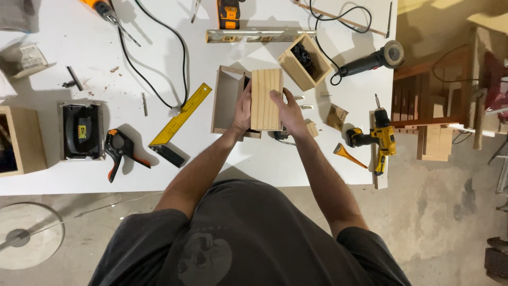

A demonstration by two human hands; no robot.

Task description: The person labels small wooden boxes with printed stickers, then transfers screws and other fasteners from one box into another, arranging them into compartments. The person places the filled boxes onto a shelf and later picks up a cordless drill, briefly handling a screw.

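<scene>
Pine board [266, 99] — flat, between hands

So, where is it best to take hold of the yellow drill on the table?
Grip the drill by its black handle, which sticks out to the left toward the hands. Come from above: it lies flat, with free table around that handle.
</scene>
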